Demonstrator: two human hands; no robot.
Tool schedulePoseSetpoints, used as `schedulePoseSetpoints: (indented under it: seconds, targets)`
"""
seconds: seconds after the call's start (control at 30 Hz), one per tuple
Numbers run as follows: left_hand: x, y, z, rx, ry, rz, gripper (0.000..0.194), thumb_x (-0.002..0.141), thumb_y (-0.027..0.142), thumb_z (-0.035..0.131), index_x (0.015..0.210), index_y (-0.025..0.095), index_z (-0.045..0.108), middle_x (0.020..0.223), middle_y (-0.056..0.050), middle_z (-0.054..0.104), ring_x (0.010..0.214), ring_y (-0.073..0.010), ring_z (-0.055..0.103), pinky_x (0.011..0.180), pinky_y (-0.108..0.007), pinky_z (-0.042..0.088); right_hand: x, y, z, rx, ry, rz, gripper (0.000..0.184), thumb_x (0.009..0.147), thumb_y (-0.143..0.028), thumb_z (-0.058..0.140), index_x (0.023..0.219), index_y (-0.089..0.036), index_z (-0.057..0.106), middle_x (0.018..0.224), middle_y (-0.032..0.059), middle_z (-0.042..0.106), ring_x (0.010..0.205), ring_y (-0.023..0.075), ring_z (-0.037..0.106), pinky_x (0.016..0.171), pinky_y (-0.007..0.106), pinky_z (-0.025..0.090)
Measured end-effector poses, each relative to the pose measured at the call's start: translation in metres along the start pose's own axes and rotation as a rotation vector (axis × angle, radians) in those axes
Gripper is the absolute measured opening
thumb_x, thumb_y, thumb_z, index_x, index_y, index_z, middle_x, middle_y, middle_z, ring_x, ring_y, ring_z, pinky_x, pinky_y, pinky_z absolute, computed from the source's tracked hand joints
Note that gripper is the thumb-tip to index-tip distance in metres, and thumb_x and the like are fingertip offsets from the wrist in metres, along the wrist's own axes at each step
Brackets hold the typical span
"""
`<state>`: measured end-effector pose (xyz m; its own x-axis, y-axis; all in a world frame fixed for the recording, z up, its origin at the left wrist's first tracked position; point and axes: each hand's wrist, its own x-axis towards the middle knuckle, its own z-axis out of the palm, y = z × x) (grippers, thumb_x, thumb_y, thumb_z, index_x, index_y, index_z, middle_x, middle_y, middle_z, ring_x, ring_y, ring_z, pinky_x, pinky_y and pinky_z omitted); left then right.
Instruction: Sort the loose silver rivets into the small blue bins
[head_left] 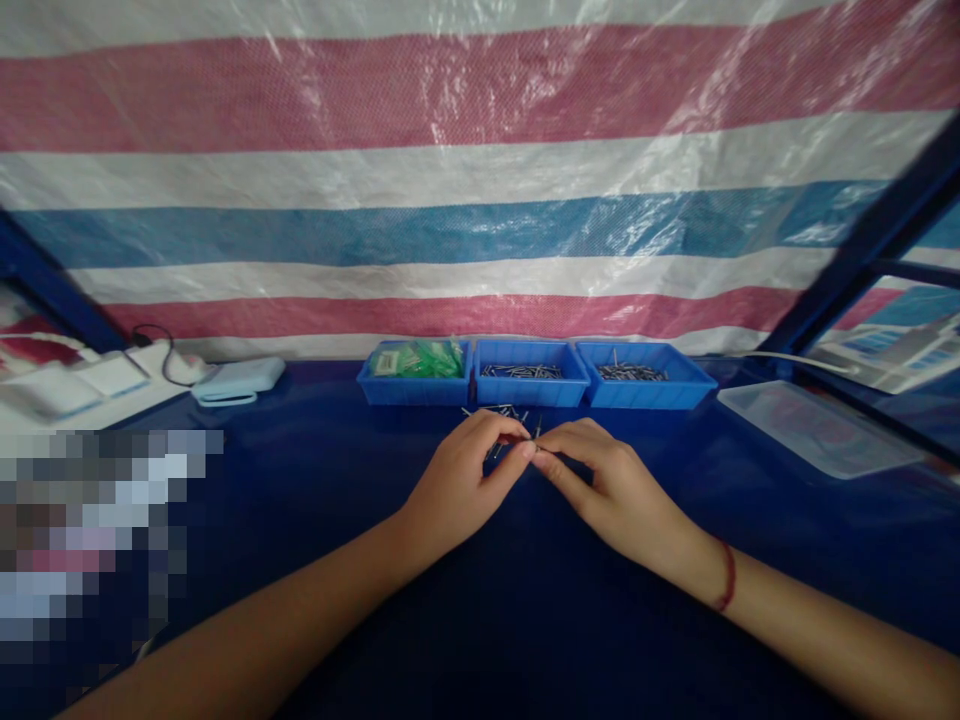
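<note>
- Nearest my camera, both forearms run out of the bottom and side edges, so I lose them there; a dark red band point(727, 577) circles the right wrist. At lower left, a blocky patch hides whatever lies there.
- Further in, over the dark blue desk point(525, 620), I have the left hand point(463, 472) and right hand point(600, 475) nearly fingertip to fingertip. Each grip is closed, thumb against finger, on one small metal piece point(538, 428) between them. I judge the light pinch suits so slim a part; the fingers cover most of it, so I can't make out its shape.
- Just beyond the fingers lie loose metal pins point(510, 410), partly masked by the left hand, probably there for a short reach.
- Behind them stand the left bin point(416, 394), with green packets point(427, 358), and the middle bin point(529, 392) and right bin point(652, 396), both holding metal pieces too small for me to tell apart. The row likely keeps kinds separate.
- A clear plastic tray point(817, 425) sits to the right, a pale blue case point(238, 378) to the left.
- Farthest, a striped sheet point(480, 120) blocks my view beyond.
</note>
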<state>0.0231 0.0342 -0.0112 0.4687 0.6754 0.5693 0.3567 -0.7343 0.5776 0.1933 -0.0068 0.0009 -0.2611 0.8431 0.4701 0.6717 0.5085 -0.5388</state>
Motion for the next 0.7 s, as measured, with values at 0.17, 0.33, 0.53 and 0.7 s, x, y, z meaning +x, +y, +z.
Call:
schedulePoseSetpoints:
  seconds: [0.17,0.33,0.53,0.7]
  targets:
    - [0.0001,0.0016,-0.0021,-0.03,0.0,0.006,0.006,0.087,0.02,0.051,0.087,0.019,0.057,0.084,-0.001,0.061,0.079,-0.0129,0.058,0.074,-0.026,0.046,0.0007,-0.0001,0.0004,-0.02,-0.016,-0.023,0.016,0.088,-0.026,0.051,0.082,-0.022,0.065,0.084,0.0032,0.069,0.081,0.0186,0.06,0.075,0.035,0.046]
    - [-0.0001,-0.0001,-0.0019,-0.043,0.008,-0.021,0.008,0.088,0.022,0.05,0.086,0.019,0.057,0.084,-0.001,0.061,0.079,-0.0132,0.058,0.073,-0.026,0.047,0.0013,-0.001,-0.0005,-0.031,-0.004,-0.027,0.015,0.086,-0.023,0.052,0.079,-0.022,0.065,0.083,0.0032,0.07,0.079,0.0186,0.061,0.075,0.036,0.047]
    - [-0.0002,0.0003,-0.0023,-0.054,0.004,-0.012,0.008,0.089,0.02,0.049,0.088,0.02,0.057,0.086,-0.001,0.061,0.08,-0.0129,0.057,0.074,-0.026,0.046,0.0021,0.001,-0.0006,-0.025,0.024,-0.011,0.013,0.084,-0.02,0.053,0.077,-0.022,0.064,0.08,0.0029,0.069,0.077,0.0191,0.061,0.073,0.037,0.048]
    - [0.0007,0.0014,-0.0023,-0.053,0.02,-0.013,0.007,0.087,0.017,0.05,0.087,0.019,0.057,0.085,-0.001,0.06,0.079,-0.0123,0.057,0.073,-0.025,0.046,0.0019,0.0023,-0.0005,-0.018,0.072,0.008,0.008,0.082,-0.02,0.056,0.078,-0.022,0.063,0.08,0.0028,0.069,0.077,0.0186,0.061,0.072,0.036,0.048]
